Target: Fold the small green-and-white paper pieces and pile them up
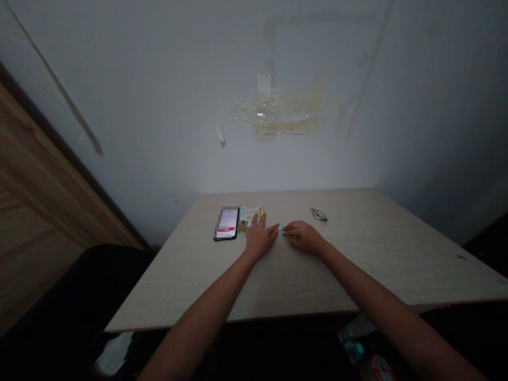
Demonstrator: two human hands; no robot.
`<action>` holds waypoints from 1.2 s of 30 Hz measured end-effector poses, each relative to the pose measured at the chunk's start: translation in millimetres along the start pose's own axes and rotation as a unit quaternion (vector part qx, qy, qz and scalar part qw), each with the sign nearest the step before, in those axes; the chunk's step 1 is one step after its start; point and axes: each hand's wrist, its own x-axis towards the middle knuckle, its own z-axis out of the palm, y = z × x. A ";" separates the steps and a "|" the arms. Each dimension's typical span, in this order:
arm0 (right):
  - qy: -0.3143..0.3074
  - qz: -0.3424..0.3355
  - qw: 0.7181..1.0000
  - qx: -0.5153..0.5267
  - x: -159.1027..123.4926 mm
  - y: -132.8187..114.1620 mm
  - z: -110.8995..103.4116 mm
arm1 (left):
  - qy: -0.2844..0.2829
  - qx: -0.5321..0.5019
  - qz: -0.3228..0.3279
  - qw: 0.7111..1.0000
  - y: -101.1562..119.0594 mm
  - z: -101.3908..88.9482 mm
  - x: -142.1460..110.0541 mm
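Observation:
My left hand [260, 238] lies with its fingers spread, some of them on the lower right part of a printed green-and-white sheet or packet [250, 213]. My right hand [304, 236] is closed in a pinch on a small whitish-green piece [281, 230], which looks like paper; its exact kind is too small to tell. One finger of my left hand reaches to the left edge of that piece. Left of the printed sheet, and close against it, lies a phone [227, 224] with its screen lit.
A small folded, multicoloured paper-like item [319, 214] lies on the pale wooden table [190, 275], beyond my right hand. Behind the table rises a wall [159, 132] with peeling clear tape [283, 119]. Wooden boards [43, 174] stand at the left. Under the front edge is a bottle [353, 349].

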 end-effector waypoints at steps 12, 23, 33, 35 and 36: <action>0.000 0.026 0.999 0.029 1.8 -3.1 4.2 | 0.008 -0.034 -0.011 0.999 -8.3 -2.3 6.1; 0.009 0.020 0.999 0.032 0.7 -1.3 4.8 | -0.001 -0.053 0.001 0.999 -11.3 -13.7 22.7; 0.007 0.029 0.999 0.044 0.1 -1.3 4.2 | -0.010 -0.038 0.016 0.999 -11.2 -14.8 26.3; 0.006 0.028 0.999 0.043 0.1 -1.3 3.9 | -0.017 -0.035 0.025 0.999 -11.9 -16.9 26.6; 0.005 0.027 0.999 0.042 0.1 -1.4 3.7 | -0.020 -0.035 0.030 0.999 -12.4 -17.8 26.7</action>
